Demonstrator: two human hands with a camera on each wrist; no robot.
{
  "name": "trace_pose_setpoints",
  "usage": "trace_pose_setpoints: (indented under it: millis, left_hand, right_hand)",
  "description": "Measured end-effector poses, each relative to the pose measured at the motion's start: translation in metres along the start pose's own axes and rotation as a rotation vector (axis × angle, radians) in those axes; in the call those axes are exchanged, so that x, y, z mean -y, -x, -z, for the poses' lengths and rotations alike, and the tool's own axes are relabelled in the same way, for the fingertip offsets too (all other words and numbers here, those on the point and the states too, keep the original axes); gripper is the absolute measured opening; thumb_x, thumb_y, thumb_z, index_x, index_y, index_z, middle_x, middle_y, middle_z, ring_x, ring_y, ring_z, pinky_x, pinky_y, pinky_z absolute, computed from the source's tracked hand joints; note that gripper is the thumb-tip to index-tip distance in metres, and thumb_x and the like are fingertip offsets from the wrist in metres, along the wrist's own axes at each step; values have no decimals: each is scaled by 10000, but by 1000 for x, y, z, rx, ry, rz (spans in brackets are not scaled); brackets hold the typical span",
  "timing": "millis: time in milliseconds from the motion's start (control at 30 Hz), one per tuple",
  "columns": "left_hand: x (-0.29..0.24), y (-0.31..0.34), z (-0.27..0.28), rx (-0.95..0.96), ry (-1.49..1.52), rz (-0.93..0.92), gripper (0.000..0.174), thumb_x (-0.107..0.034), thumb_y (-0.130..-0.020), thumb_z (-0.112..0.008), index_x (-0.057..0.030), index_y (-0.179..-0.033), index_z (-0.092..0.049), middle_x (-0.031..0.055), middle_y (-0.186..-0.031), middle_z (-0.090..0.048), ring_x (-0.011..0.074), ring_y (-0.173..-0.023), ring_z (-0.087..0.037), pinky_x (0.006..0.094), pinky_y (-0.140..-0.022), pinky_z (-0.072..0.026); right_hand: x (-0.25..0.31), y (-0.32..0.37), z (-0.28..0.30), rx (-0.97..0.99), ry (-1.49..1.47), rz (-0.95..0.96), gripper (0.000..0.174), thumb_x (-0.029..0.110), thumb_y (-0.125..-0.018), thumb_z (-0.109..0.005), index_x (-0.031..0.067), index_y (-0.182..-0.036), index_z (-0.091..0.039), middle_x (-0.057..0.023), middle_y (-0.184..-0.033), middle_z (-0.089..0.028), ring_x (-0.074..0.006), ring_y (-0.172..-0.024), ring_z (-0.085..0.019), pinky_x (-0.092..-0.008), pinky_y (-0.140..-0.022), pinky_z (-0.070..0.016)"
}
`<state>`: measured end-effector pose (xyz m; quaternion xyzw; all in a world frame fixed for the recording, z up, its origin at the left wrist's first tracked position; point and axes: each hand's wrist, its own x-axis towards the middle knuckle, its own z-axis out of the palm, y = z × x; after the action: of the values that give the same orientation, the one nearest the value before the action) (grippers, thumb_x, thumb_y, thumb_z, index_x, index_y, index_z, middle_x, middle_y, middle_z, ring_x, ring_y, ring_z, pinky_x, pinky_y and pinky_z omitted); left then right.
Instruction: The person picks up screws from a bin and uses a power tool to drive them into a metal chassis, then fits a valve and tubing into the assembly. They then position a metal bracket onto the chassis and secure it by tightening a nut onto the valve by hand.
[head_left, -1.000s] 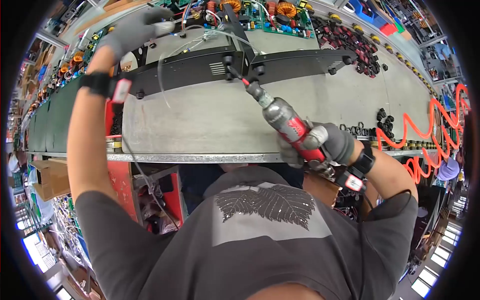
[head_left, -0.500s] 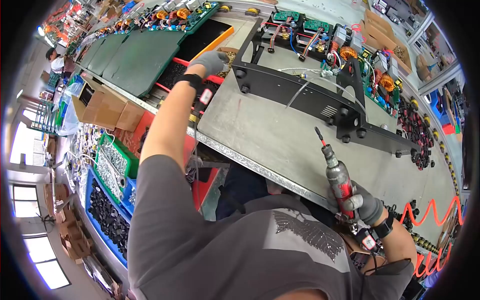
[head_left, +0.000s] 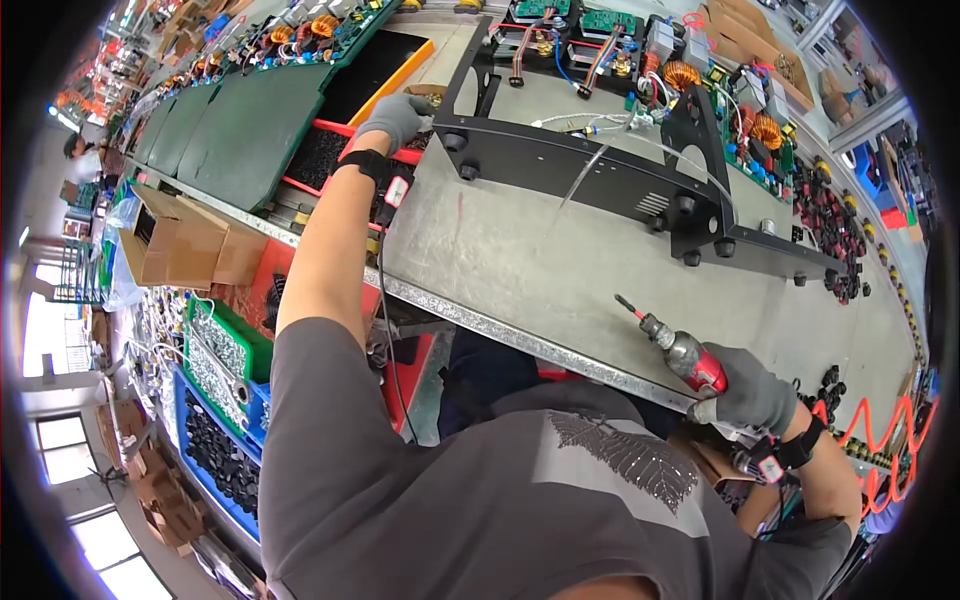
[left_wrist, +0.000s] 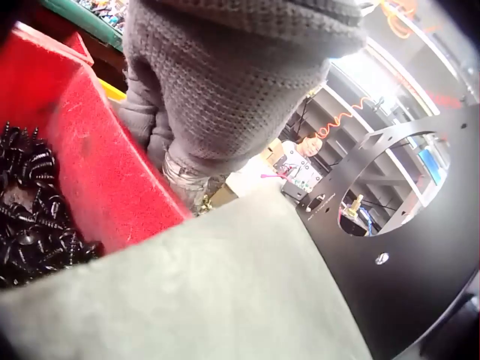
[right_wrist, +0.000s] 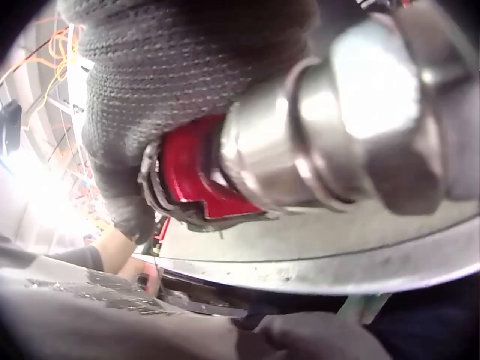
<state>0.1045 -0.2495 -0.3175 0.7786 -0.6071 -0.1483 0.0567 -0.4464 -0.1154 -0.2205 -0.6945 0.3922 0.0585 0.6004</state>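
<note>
My gloved left hand (head_left: 395,122) reaches down at the far left of the bench, beside a red bin (head_left: 346,130) of black screws (left_wrist: 37,217). In the left wrist view its fingers (left_wrist: 161,142) point downward behind the bin's red wall, close to small brass-coloured parts (left_wrist: 219,196); what the fingertips hold, if anything, I cannot tell. Near the bench's front edge, my gloved right hand (head_left: 752,392) grips a red and silver air screwdriver (head_left: 688,358), its bit pointing up and left over the bench. A black metal frame (head_left: 560,170) with rubber feet stands between the hands.
Circuit boards with copper coils (head_left: 766,132) sit behind the frame. Dark green sheets (head_left: 240,130) lie left of the red bin. An orange coiled hose (head_left: 875,430) hangs at right. Below left are a cardboard box (head_left: 190,245) and a green bin (head_left: 262,352).
The head view has swung left. My left hand has gone from over the frame's left end to the bins. The screwdriver has come away from the frame's foot, back toward the front edge.
</note>
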Motion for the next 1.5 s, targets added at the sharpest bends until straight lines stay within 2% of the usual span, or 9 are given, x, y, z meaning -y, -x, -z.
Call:
trace_pose_setpoints:
  millis: [100,233,400,600,800,1033,1200,1367,1500]
  left_hand:
    - [-2,9,11,14,333,190,253,-192,-867,-702,-128,-1111,-717,46,-885,-721,145,-732,-677,291,-676,-554]
    - [7,20,30,20,494,226,274,-216,-888,-699,-75,-1123,-703,45,-838,-707,122,-641,-646,260,-606,-553]
    - [-22,89,53,175,406,193,293,-227,-902,-686,-28,-1116,-690,20,-815,-667,95,-660,-611,257,-596,-539]
    - [-77,180,-8,4,214,-363,244,-178,-827,-723,-43,-1030,-724,123,-890,-715,223,-802,-682,310,-722,-532]
    - [-92,209,-32,-4,235,-221,296,-74,-809,-718,-70,-1105,-715,106,-998,-708,203,-884,-681,292,-796,-523]
    - [-70,206,-30,45,948,143,303,-74,-892,-676,4,-1182,-635,70,-1001,-687,147,-807,-665,246,-724,-556]
    - [-38,168,-3,-124,1054,193,338,-144,-925,-655,2,-1226,-605,82,-1024,-667,147,-816,-650,277,-747,-574]
    - [-72,180,6,92,1206,87,415,-124,-931,-634,46,-1286,-505,136,-1101,-624,227,-999,-652,335,-893,-574]
    - [-116,224,-9,278,1375,1,434,-241,-925,-661,26,-1238,-525,83,-994,-630,159,-825,-649,261,-704,-550]
  right_hand:
    - [-6,10,6,-60,443,-174,533,332,-645,-797,60,-1057,-596,-206,-907,-663,-411,-851,-636,-439,-758,-502]
    - [-30,14,7,-158,557,-274,501,300,-630,-780,33,-1002,-577,-231,-852,-646,-436,-813,-622,-447,-721,-493]
    - [-28,9,8,-146,575,-298,464,299,-681,-734,53,-1045,-582,-225,-883,-661,-423,-867,-634,-442,-771,-501]
    - [-37,11,8,-171,601,-211,436,281,-673,-730,53,-1016,-586,-222,-858,-658,-419,-832,-636,-444,-748,-497]
    - [-45,13,6,-189,636,-180,499,279,-655,-743,43,-1066,-589,-220,-850,-655,-412,-821,-637,-444,-746,-498]
    - [-50,14,6,-198,617,-158,534,297,-641,-759,33,-1071,-584,-225,-856,-655,-410,-820,-638,-441,-747,-497]
    - [-48,14,8,-191,599,-169,550,311,-637,-762,36,-1078,-579,-225,-853,-656,-411,-825,-640,-440,-750,-498]
    - [-39,14,1,-229,618,-224,517,316,-643,-761,35,-1045,-597,-218,-862,-662,-406,-822,-641,-435,-752,-501]
    - [-23,23,-18,-275,467,-198,479,292,-656,-773,19,-1013,-608,-199,-840,-659,-351,-784,-653,-401,-741,-507]
